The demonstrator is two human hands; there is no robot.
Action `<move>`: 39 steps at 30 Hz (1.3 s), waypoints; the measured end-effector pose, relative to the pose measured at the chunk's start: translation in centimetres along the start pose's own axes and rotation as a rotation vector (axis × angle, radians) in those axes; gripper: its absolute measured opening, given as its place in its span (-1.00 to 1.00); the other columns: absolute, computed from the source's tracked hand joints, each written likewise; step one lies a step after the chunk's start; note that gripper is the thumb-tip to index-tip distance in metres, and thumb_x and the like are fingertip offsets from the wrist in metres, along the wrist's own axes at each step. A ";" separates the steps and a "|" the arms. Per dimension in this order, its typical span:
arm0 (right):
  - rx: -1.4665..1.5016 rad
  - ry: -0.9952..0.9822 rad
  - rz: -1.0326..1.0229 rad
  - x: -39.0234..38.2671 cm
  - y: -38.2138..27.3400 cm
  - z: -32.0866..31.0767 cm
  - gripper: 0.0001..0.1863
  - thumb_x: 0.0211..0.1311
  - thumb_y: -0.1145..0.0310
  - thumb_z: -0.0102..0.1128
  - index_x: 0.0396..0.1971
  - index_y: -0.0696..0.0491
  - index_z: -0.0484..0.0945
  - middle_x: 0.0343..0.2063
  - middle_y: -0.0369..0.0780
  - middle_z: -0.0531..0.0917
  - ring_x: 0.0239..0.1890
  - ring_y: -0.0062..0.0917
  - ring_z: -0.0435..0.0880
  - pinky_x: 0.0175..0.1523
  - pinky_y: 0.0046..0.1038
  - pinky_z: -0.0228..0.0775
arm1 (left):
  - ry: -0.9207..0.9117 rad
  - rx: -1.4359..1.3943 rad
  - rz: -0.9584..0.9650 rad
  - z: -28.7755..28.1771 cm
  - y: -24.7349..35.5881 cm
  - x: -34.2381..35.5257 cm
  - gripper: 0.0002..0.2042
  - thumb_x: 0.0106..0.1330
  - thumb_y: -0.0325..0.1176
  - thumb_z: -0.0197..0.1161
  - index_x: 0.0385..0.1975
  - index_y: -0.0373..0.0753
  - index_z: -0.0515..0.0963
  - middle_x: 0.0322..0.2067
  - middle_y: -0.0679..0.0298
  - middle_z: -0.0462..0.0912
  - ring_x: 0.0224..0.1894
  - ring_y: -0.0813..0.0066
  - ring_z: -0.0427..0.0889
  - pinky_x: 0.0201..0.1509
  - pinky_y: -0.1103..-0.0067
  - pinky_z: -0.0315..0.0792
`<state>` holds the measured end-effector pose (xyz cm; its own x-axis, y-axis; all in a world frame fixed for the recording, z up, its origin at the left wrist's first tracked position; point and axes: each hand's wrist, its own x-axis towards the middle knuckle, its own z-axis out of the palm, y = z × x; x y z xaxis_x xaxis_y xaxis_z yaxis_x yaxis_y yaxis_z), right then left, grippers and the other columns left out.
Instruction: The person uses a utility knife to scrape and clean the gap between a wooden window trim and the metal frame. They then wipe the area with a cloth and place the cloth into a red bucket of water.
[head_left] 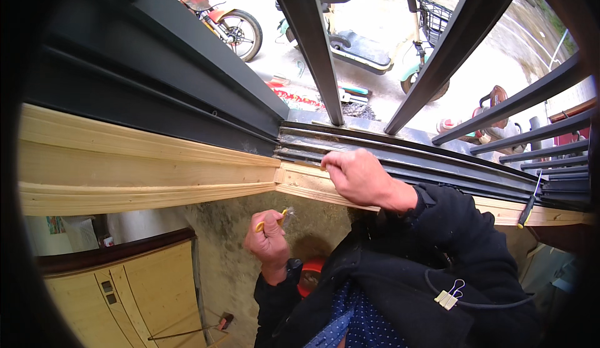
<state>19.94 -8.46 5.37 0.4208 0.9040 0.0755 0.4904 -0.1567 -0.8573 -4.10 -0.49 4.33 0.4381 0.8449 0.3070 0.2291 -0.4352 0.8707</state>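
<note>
My right hand [357, 179] is over the light wooden sill board [299, 187] beside the dark metal window track [431, 168]. Its fingers are curled and pinched; any object between the fingertips is hidden or too small to name. Lower and to the left, below the sill, my left hand [267, 240] grips a small yellow-handled tool [259, 226], with a pale fuzzy bit at its upper end. A long thin tool with a black and yellow handle [525, 215] rests against the sill at the right.
Dark bars [437, 48] cross the window, with a scooter [361, 53] and another two-wheeler [240, 34] outside. The wooden frame [125, 160] runs left. Below are a wooden panel [156, 285] and a red bucket [310, 267]. A binder clip [447, 298] hangs on my jacket.
</note>
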 end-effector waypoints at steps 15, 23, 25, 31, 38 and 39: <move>-0.303 -0.081 0.010 5.4 1.6 4.5 -0.82 0.35 0.32 0.11 -0.28 0.02 0.69 -0.49 0.03 0.71 -0.35 0.06 0.73 -0.22 0.02 0.58 | -0.090 0.022 -0.003 0.5 -0.8 -1.0 -0.82 0.59 -0.40 0.19 -0.28 -0.35 0.58 -0.40 0.20 0.68 -0.51 0.55 0.53 -0.45 0.60 0.40; -0.175 -0.096 -0.005 5.4 2.0 4.2 -0.85 0.15 0.39 0.13 -0.37 0.05 0.68 -0.44 0.04 0.72 -0.29 0.05 0.74 -0.16 0.04 0.59 | -0.117 -0.002 -0.009 0.9 -0.7 -0.7 -0.83 0.58 -0.40 0.19 -0.27 -0.35 0.58 -0.39 0.20 0.69 -0.51 0.56 0.53 -0.45 0.60 0.41; -0.136 -0.091 0.022 5.6 2.1 4.3 -0.83 0.15 0.39 0.12 -0.36 0.04 0.70 -0.40 0.03 0.74 -0.24 0.04 0.75 -0.11 0.03 0.60 | -0.125 -0.029 -0.043 0.9 -0.7 -0.8 -0.83 0.58 -0.41 0.20 -0.27 -0.35 0.58 -0.39 0.20 0.69 -0.49 0.53 0.55 -0.42 0.59 0.43; -0.098 -0.071 0.099 6.4 1.9 3.5 -0.77 0.13 0.39 0.14 -0.31 0.02 0.76 -0.33 0.01 0.77 -0.19 0.01 0.76 -0.03 -0.02 0.61 | -0.132 0.012 -0.040 0.8 -0.9 -0.7 -0.83 0.57 -0.42 0.20 -0.29 -0.35 0.57 -0.41 0.19 0.68 -0.42 0.44 0.63 -0.30 0.55 0.51; -0.186 -0.234 0.100 6.6 1.4 1.5 -0.78 0.09 0.40 0.18 -0.33 0.05 0.77 -0.35 0.04 0.76 -0.19 0.01 0.76 -0.03 -0.04 0.62 | -0.130 0.018 -0.042 0.9 -1.0 -0.7 -0.82 0.57 -0.41 0.20 -0.30 -0.36 0.57 -0.42 0.19 0.68 -0.42 0.45 0.63 -0.31 0.55 0.51; -0.181 -0.244 0.118 6.7 1.3 1.8 -0.78 0.09 0.40 0.18 -0.32 0.05 0.78 -0.34 0.04 0.76 -0.18 0.01 0.77 -0.01 -0.04 0.62 | -0.133 0.015 -0.036 1.0 -1.0 -0.8 -0.82 0.57 -0.41 0.20 -0.30 -0.36 0.57 -0.42 0.19 0.68 -0.42 0.45 0.64 -0.31 0.55 0.52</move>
<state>22.02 -1.90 3.78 0.2984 0.9406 -0.1618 0.5862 -0.3144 -0.7467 -3.85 -0.98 2.84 0.5403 0.8119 0.2211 0.2591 -0.4105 0.8743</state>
